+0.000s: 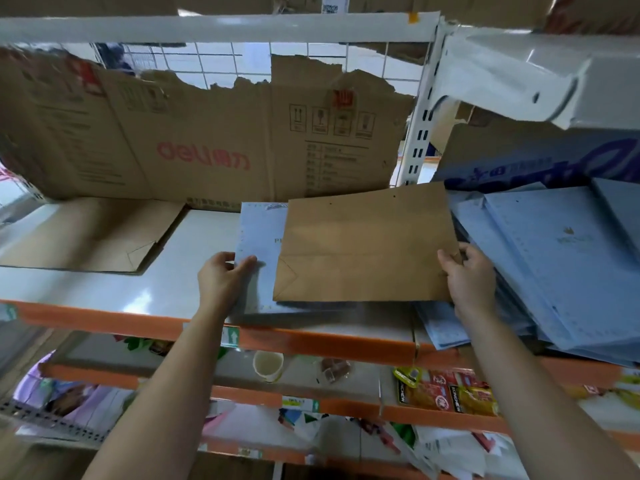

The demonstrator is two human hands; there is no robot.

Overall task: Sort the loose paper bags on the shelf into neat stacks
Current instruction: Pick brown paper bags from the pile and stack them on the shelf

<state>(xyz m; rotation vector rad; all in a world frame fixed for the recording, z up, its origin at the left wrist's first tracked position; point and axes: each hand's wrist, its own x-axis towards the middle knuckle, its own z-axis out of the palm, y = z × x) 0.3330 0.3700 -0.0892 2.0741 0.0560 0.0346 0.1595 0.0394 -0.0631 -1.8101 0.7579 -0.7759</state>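
The right hand (469, 271) pinches the brown bag (363, 247) by its right edge, flat over a blue bag (251, 233) on the shelf (138, 289); the left hand (223, 277) pinches the blue bag's corner.

Bright, even indoor light. Soft glare on the glossy white shelf board (145, 292). Wide-angle bending toward the edges; orange-fronted lower shelves (242, 393) and frame margins blurred.

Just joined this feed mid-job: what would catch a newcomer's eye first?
The brown paper bag in the middle of the shelf, gripped at its right edge by the right hand, lying over a pale blue bag that the left hand pinches at its corner. To the right slumps a pile of blue bags; behind stands a torn cardboard box.
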